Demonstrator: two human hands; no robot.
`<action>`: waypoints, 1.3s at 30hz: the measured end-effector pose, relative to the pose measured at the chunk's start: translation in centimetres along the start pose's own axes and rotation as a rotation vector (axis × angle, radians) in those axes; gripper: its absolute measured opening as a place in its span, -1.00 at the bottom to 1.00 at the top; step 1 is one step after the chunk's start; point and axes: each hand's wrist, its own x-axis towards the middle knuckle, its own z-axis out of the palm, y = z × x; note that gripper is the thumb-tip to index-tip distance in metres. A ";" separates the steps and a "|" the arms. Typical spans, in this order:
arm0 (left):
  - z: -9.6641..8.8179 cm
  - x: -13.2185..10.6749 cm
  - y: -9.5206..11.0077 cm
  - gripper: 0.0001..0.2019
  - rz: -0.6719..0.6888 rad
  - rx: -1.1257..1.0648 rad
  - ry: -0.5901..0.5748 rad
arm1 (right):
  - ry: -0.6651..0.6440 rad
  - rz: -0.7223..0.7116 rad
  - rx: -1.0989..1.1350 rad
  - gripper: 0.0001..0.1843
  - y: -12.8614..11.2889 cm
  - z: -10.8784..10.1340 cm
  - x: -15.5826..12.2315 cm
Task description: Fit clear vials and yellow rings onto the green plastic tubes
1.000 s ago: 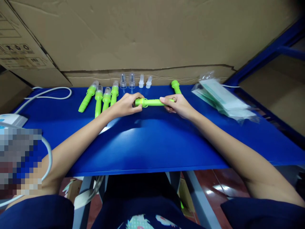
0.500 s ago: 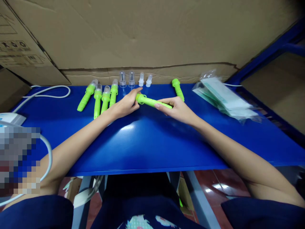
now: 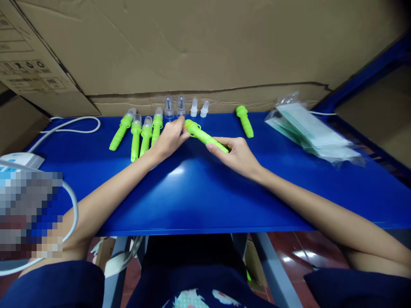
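A lime-green ribbed tube handle (image 3: pixel 206 137) with a wider collar and a small loop is held slanting above the blue table. My right hand (image 3: pixel 239 156) is closed round its lower end. At the collar end, my left hand (image 3: pixel 171 136) is closed with finger and thumb pinched on the rim. Left of my left hand lie several similar green handles with clear caps, one of them a capped green handle (image 3: pixel 120 132). Behind the hands stand two clear plastic caps (image 3: pixel 168 108) and two small white translucent pieces (image 3: pixel 194 108). An uncapped green handle (image 3: pixel 245 122) lies to the right.
Clear plastic bags (image 3: pixel 311 128) with white and green contents lie at the right. A white device (image 3: pixel 25 160) with a looping white cable (image 3: pixel 75 205) is at the left. Cardboard (image 3: pixel 199 47) walls the back of the blue table (image 3: pixel 199 205).
The held green handle has tilted more steeply, its right end now lower. My right hand has come down a little with it. The whole view has shifted slightly.
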 end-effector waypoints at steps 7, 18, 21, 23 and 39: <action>-0.6 -0.1 -0.4 -0.92 -0.148 0.047 -0.034 | -0.013 0.040 0.088 -0.44 0.0 -0.8 0.3; -1.8 -0.1 0.1 -0.81 -0.133 -0.051 -0.046 | -0.157 0.057 0.044 -0.31 4.0 -4.9 2.5; -1.9 -0.4 0.0 -0.84 -0.123 -0.125 -0.076 | -0.092 0.050 -0.013 -0.21 5.2 -5.6 2.5; -1.7 -0.5 0.0 -0.88 -0.123 -0.156 -0.075 | -0.005 0.041 -0.063 -0.22 5.8 -6.0 2.5; -0.2 -1.0 0.2 -0.78 -0.134 0.256 -0.163 | 0.201 0.093 -0.858 -0.36 8.3 -6.6 2.3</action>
